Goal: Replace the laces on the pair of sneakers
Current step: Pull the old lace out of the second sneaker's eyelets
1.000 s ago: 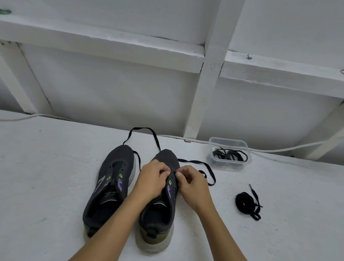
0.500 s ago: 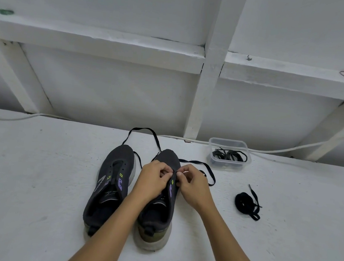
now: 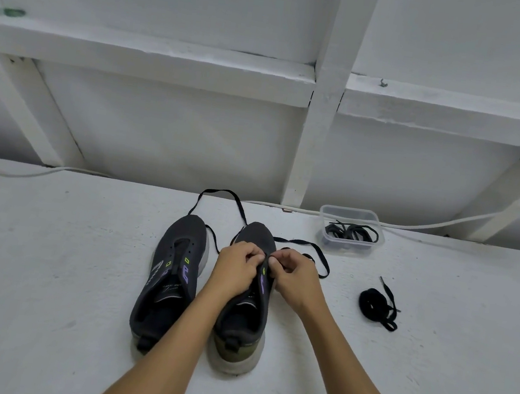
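Two dark sneakers stand side by side on the white worktop (image 3: 46,269), toes pointing away from the person. The left sneaker (image 3: 174,271) has bare eyelets. Over the right sneaker (image 3: 245,322), the left hand (image 3: 236,274) and right hand (image 3: 296,278) meet with fingers curled, pinching the black lace (image 3: 308,247) at the eyelets; its ends trail beyond the toe. A bundled lace (image 3: 375,304) lies to the right, near a clear plastic container (image 3: 351,229) holding more laces.
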`<state>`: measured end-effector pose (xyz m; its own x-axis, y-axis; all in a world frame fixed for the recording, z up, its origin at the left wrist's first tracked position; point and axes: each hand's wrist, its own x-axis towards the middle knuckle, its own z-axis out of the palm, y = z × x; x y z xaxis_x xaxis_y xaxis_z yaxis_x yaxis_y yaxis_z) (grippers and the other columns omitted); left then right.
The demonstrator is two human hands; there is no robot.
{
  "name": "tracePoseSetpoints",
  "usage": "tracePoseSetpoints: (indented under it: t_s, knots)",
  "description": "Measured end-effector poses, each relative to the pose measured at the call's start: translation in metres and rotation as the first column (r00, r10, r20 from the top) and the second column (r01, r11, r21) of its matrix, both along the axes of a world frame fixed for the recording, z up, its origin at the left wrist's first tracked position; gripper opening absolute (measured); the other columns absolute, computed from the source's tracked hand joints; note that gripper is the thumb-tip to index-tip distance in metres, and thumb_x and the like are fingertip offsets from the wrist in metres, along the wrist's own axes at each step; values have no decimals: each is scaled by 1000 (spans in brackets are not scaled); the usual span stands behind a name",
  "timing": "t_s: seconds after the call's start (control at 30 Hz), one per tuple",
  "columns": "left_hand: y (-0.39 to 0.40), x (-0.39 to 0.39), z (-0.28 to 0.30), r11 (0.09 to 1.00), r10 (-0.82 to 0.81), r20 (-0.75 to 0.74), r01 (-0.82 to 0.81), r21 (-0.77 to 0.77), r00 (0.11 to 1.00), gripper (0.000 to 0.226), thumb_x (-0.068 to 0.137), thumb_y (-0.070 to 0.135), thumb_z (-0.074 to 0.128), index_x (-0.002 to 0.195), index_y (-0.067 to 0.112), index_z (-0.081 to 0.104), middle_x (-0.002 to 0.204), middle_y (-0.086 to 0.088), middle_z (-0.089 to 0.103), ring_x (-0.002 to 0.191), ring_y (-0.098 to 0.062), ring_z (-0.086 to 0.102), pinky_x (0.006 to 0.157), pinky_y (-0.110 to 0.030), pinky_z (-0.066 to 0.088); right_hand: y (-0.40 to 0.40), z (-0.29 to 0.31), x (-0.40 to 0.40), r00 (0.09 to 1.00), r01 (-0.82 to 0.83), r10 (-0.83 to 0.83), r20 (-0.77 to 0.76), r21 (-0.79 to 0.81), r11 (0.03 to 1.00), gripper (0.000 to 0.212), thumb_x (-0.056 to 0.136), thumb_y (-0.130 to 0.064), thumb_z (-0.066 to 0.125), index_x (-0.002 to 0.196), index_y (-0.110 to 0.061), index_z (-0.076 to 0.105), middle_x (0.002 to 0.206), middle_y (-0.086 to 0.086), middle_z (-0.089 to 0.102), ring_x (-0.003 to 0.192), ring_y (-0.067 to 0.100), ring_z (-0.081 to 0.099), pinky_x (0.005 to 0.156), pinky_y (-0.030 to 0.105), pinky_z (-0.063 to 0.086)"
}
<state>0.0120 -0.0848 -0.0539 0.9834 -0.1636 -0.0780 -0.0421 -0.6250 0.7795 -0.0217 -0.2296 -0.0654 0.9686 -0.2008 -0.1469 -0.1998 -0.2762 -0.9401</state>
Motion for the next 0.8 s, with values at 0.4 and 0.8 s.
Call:
tracePoseSetpoints:
  t_s: [0.4, 0.8]
  knots:
    - [-6, 1, 5, 998, 33, -55, -30, 54, 998, 15, 97, 17, 60, 102, 14, 73, 106, 0, 71, 101, -18, 62, 94, -32, 48, 0, 3, 7, 999, -6, 0, -48, -122, 993, 7, 94, -15, 66, 91, -20, 71, 82, -2, 75, 78, 16, 72, 75, 30, 57]
    - [4, -5, 13, 991, 88, -110, -98, -92, 990, 14, 93, 18, 62, 106, 21, 67, 89, 9, 68, 78, -4, 61, 64, -2, 40, -1, 5, -2, 998, 39, -33, 47, -146, 989, 16, 100, -14, 55, 89, -24, 61, 79, -8, 74, 70, 4, 71, 70, 26, 56]
